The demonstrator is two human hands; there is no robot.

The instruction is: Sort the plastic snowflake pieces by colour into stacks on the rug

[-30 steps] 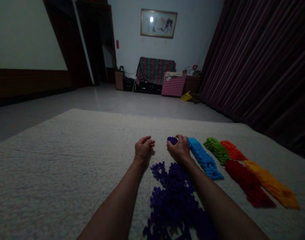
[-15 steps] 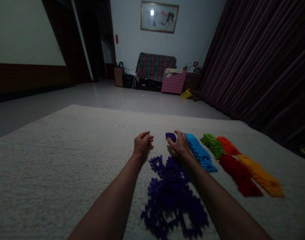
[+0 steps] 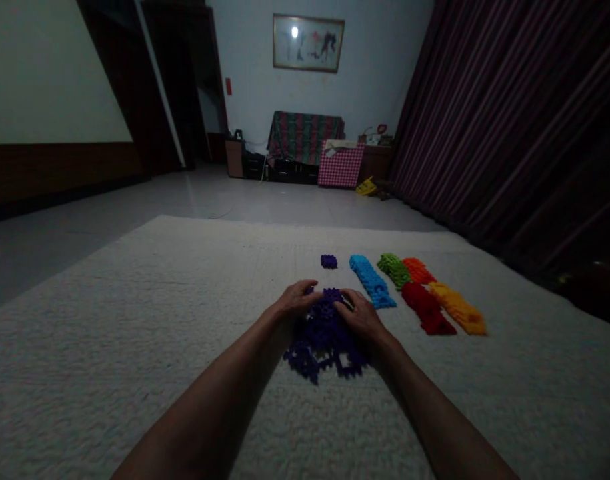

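Observation:
A loose pile of dark purple toothed pieces [image 3: 327, 333] lies on the pale textured mat [image 3: 185, 347]. At its upper left edge is my left hand [image 3: 299, 298], closed round some of the purple pieces. My right hand [image 3: 359, 313] is on the pile's upper right side, fingers curved over pieces there. Beyond the hands a small purple stack [image 3: 329, 261] stands by itself. To the right of it is a light blue row of pieces [image 3: 372, 281].
Farther right lie green [image 3: 395, 270], orange [image 3: 419, 271], dark red [image 3: 427, 310] and yellow [image 3: 459, 308] rows. A dark curtain [image 3: 485, 113] hangs at the right. Across the tiled floor stands a cloth-covered object [image 3: 305, 137].
My right hand has left the small purple stack and come back to the pile. My left hand has moved onto the pile too. The view has shifted.

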